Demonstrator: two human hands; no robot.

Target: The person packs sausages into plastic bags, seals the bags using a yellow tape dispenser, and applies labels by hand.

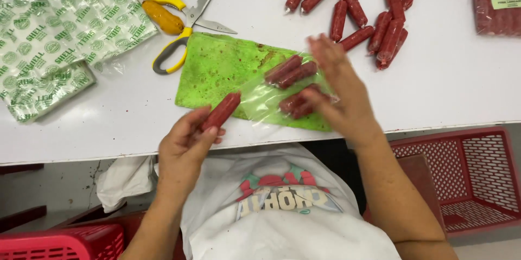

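one red sausage (221, 111) slants up toward the clear bag (282, 94) (long axis diagonal), pinched in the left hand (184, 149) fingers; right hand (339, 89) grips the bag on the counter (119, 113).

The left hand (184, 149) is raised palm-up, wrist bent back, with thumb and fingers closed in a pinch at their tips. The left forearm runs down and to the left from it. The right hand (339, 89) lies palm-down, fingers spread and slightly curled, thumb tucked toward the fingertips. Its forearm angles down and to the right.
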